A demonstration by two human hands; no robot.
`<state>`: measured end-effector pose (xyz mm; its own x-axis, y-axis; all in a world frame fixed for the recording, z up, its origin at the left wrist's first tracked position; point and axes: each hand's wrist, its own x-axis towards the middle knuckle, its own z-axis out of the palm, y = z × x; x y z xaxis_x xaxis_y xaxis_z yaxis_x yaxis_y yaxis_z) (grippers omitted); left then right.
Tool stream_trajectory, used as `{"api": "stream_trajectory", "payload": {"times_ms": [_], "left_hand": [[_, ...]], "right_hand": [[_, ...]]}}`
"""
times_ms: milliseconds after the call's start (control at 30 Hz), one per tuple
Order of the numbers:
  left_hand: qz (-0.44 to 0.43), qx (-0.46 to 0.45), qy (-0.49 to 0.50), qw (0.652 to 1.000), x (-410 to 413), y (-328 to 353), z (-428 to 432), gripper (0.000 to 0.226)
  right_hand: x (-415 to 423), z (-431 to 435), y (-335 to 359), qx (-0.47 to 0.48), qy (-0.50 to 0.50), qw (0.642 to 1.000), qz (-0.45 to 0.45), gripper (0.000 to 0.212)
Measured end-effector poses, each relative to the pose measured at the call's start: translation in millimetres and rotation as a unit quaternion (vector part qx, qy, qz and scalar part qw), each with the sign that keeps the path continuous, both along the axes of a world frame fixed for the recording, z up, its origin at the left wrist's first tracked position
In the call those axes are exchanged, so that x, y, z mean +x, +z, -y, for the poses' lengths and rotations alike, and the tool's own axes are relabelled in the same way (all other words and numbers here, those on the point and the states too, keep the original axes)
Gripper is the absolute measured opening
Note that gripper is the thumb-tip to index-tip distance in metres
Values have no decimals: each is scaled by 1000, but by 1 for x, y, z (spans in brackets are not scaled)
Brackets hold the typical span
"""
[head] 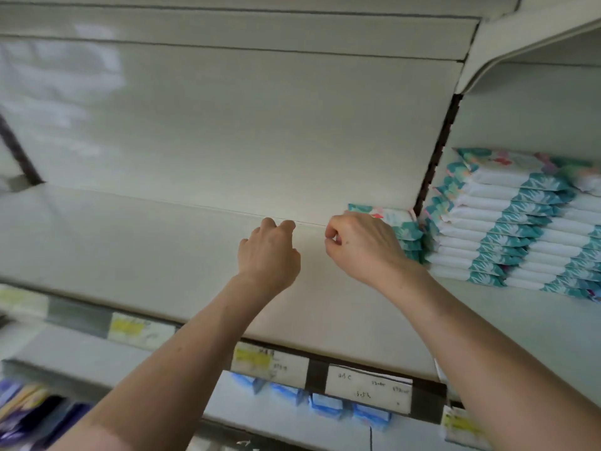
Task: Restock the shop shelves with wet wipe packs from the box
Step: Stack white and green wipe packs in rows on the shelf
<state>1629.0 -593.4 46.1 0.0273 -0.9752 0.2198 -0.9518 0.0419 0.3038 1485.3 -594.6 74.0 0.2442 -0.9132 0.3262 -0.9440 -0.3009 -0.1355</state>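
Between placements: left hand (268, 252) and right hand (361, 245), grips curled together, empty, over shelf (130, 242) mid-frame; wet wipe packs (507, 222) stacked right. Next, likely: fetch more from the unseen box

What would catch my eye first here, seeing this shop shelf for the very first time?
Two bare hands, the left hand and the right hand, reach with curled fingers over a wide pale shelf in the middle. A tall stack of teal-and-white wet wipe packs fills the next bay to the right, with a shorter stack just behind the right hand.
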Motion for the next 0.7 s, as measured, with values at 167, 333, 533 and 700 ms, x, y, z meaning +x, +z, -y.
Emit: {"api": "stream_trajectory", "payload": {"times_ms": [167, 333, 533, 700], "left_hand": [[5, 7, 93, 996, 16, 11, -36, 44], [-11, 30, 212, 977, 17, 12, -90, 45], [-46, 41, 332, 941, 27, 9, -176, 46], [-82, 51, 442, 892, 38, -4, -260, 45]], "right_hand": [[27, -7, 2, 39, 101, 994, -2, 23], [39, -32, 0, 62, 221, 973, -1, 21], [64, -88, 1, 76, 364, 927, -40, 21], [104, -152, -9, 100, 456, 882, -64, 22]]}}
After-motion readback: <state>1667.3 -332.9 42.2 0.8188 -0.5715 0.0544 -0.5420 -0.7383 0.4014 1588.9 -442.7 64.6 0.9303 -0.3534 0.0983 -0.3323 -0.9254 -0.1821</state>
